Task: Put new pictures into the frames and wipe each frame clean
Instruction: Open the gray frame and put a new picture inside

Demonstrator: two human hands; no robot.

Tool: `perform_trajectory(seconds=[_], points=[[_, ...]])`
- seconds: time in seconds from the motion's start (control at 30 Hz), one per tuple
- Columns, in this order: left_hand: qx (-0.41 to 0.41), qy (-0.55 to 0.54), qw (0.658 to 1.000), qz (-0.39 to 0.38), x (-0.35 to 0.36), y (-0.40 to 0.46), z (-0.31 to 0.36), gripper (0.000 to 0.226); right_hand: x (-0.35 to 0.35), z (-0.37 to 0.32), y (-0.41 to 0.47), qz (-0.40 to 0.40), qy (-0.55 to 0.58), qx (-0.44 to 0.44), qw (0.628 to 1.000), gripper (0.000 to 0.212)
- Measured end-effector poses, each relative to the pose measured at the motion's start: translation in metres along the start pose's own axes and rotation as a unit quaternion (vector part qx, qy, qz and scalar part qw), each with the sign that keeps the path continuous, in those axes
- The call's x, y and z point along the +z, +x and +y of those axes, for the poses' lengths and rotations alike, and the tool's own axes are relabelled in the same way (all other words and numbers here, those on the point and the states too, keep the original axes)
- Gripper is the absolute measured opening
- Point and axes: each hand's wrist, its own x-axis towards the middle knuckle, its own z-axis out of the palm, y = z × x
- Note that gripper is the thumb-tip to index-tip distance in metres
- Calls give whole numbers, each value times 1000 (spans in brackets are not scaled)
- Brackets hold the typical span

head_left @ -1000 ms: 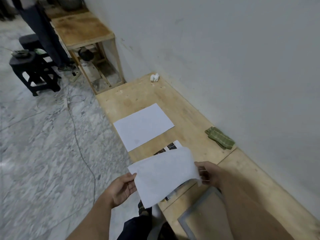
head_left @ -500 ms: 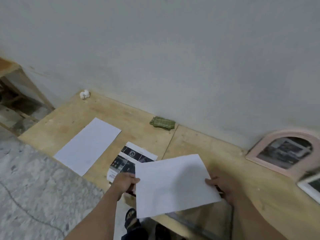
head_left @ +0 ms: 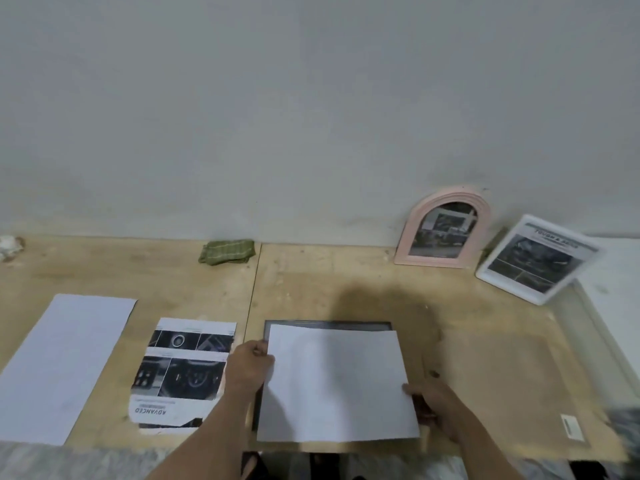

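Observation:
I hold a white sheet of paper (head_left: 334,382), blank side up, over a dark rectangular frame (head_left: 325,324) that lies flat on the wooden bench (head_left: 311,282). My left hand (head_left: 251,363) pinches the sheet's left edge. My right hand (head_left: 431,403) grips its lower right edge. Only the frame's top and left rims show past the paper. A printed picture page (head_left: 183,370) with dark car photos lies to the left. A folded green cloth (head_left: 227,251) sits by the wall.
A blank white sheet (head_left: 65,365) lies at far left. A pink arched frame (head_left: 446,230) and a white frame (head_left: 536,259) lean on the wall at right. A brown backing board (head_left: 498,382) lies right of the dark frame. A crumpled tissue (head_left: 10,245) is far left.
My view has swung right from the left end of the bench. Both hands carried the sheet right and lowered it over the dark frame.

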Motion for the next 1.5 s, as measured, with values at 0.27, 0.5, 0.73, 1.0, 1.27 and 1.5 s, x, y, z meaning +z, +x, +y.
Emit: perform_trajectory(seconds=[0.27,0.5,0.73,1.0,1.27,1.5], points=[[10,8,1000,2,2,6,-2,40,11,-5,1,22,25,-4,999,17],[-3,8,1000,5,3,19,-6,33,17,-26,1,53,-18,-13,998,12],[-16,3,1000,-10,6,36,4,19,13,-28,19,69,-35,-14,997,14],[-15,34,999,-2,11,32,8,12,10,-24,32,64,-80,-18,995,32],[-7,43,998,41,20,29,11,38,9,-24,33,91,-48,-74,992,25],[29,61,997,38,37,12,30,34,7,-17,22,81,-26,-65,994,18]])
